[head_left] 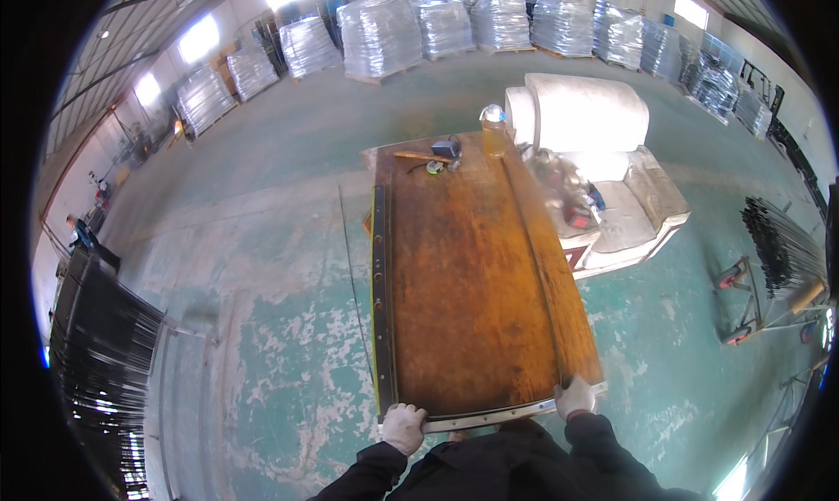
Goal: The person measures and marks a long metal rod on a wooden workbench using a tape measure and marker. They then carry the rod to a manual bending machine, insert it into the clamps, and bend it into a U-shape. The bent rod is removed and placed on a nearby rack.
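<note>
A brown, worn wooden-topped table point(472, 282) stretches away in front of me, with a metal strip along its near edge. My left hand point(404, 427), in a white glove, is closed at the near left corner; its fingers hide whatever is in them. Beside it, a thin dark rod runs along the left side, next to a dark strip with holes point(378, 291). My right hand point(575, 398), also gloved, is closed at the near right corner around the near end of another long thin rod point(530, 263), which lies lengthwise across the top.
At the table's far end are a bottle of yellowish liquid point(494, 137), a dark box point(445, 149), a wooden-handled tool point(421, 156) and a green tape measure point(434, 167). A pale armchair point(616, 199) stands close on the right. Dark rods fill racks at both sides; wrapped pallets point(380, 38) line the back.
</note>
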Motion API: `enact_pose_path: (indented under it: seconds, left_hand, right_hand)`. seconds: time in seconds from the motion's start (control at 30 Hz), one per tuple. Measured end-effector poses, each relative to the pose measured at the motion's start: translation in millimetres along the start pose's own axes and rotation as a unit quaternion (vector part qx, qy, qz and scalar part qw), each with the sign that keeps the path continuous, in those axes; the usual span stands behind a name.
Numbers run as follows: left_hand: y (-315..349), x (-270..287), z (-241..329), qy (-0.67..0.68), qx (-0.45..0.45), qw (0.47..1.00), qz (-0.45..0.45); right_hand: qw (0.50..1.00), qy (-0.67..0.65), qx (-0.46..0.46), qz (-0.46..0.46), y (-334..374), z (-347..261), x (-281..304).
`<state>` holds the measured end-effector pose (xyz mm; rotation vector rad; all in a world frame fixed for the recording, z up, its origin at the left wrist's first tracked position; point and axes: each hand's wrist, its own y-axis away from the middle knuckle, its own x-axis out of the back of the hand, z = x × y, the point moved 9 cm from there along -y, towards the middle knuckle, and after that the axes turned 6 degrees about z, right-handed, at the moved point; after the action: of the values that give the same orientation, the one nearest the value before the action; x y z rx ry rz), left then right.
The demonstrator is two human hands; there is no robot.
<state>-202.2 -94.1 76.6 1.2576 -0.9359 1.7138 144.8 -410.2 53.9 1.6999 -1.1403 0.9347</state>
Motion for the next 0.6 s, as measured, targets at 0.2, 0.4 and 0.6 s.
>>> enact_pose_path:
  seconds: [0.2,0.4,0.6]
  left_hand:
    - [-11,-13,4,-0.017,0.013,1.000,-0.021]
    - [-59,-18,45,0.034,0.050,0.998,0.035]
    - [-133,-31,104,0.053,0.110,0.989,0.087]
  right_hand:
    - [0.999,-0.018,0.039,-0.001,-3,6,-7]
    - [0.995,-0.026,0.085,-0.036,-13,4,5]
    - [0.980,-0.059,0.115,-0.148,-48,8,3]
